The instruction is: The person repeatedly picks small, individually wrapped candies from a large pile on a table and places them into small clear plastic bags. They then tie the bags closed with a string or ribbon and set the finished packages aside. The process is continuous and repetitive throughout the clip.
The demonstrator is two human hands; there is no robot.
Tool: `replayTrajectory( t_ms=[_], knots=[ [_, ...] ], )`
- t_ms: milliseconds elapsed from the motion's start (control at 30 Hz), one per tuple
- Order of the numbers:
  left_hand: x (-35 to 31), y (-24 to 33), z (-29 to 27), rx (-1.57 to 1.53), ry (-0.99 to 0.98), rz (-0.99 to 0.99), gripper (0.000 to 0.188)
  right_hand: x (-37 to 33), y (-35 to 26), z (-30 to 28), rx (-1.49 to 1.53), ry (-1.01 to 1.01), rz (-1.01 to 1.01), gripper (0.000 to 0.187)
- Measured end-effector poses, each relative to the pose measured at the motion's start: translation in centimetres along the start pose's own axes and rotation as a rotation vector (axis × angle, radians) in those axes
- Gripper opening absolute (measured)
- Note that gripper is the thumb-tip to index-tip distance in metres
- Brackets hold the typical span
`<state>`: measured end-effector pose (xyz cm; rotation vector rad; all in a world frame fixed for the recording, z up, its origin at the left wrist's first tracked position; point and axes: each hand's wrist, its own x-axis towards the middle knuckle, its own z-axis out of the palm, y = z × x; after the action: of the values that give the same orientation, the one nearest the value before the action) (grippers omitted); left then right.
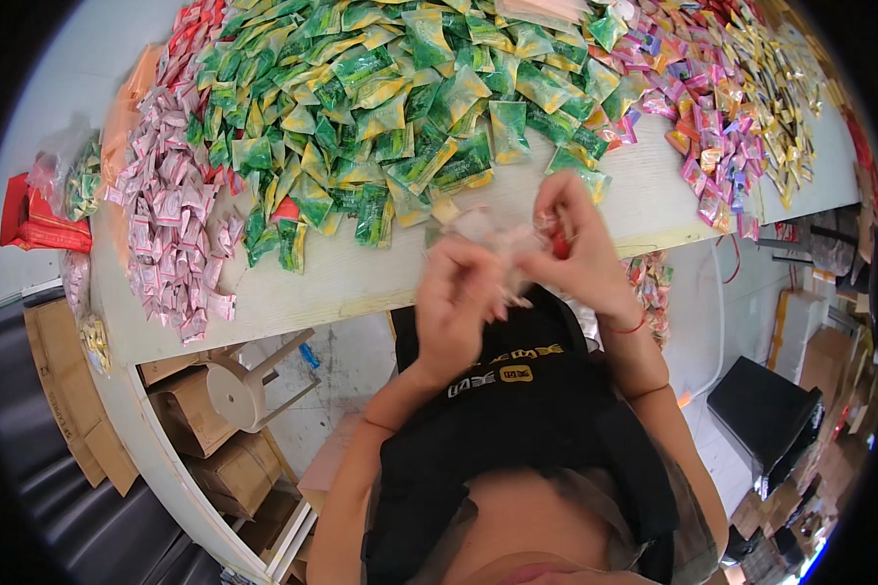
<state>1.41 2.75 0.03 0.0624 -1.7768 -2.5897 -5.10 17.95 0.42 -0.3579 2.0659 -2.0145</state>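
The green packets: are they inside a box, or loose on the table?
Loose on the table: the green packets overlap in a wide heap directly on its white top.

Shows two rows of lettering, yellow above white, on the black apron [517, 429], with one yellow boxed mark. Bears dark printed capitals down the brown cardboard [60, 375]. Carries print on the green packets [508, 132], too small to read.

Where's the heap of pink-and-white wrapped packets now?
In the head view, the pink-and-white heap lies on the left end of the pale table, beside green-and-yellow plastic packets, left of the left hand.
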Motion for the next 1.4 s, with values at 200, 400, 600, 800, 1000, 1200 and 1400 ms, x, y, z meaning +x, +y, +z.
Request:
replayTrajectory(
  t_ms=[200, 400, 600, 800, 1000, 1200, 1400],
  knots=[
    [1.9, -0.3, 0.4, -0.174, 0.017, 0.025, 0.009, 0.1, -2.8, 1.2, 0.663, 0.368, -0.257, 0.027],
    [1.6, -0.4, 1.8, -0.022, 0.036, 0.113, 0.008, 0.0, -0.6, 4.1, 0.172, 0.456, -0.461, 0.017],
    [1.4, -0.6, 2.7, 0.061, 0.051, 0.19, 0.006, -0.7, -0.1, 4.1, 0.117, 0.252, -0.446, 0.022],
    [2.0, -0.1, 2.7, -0.232, 0.185, 0.124, 0.005, -0.4, -1.6, 3.3, 0.106, 0.081, -0.191, 0.049],
    [1.9, 0.7, 0.8, -0.281, 0.102, 0.055, 0.006, 0.5, -0.2, 0.8, -0.028, 0.013, -0.3, 0.044],
    [1.9, 1.3, 0.6, -0.29, 0.124, 0.029, 0.008, 0.2, -0.5, -0.2, -0.157, -0.022, -0.322, 0.023],
    [1.6, 1.2, 0.7, -0.146, 0.122, 0.049, 0.007, 0.2, -1.3, -0.6, -0.139, -0.148, -0.412, 0.026]
  ],
)
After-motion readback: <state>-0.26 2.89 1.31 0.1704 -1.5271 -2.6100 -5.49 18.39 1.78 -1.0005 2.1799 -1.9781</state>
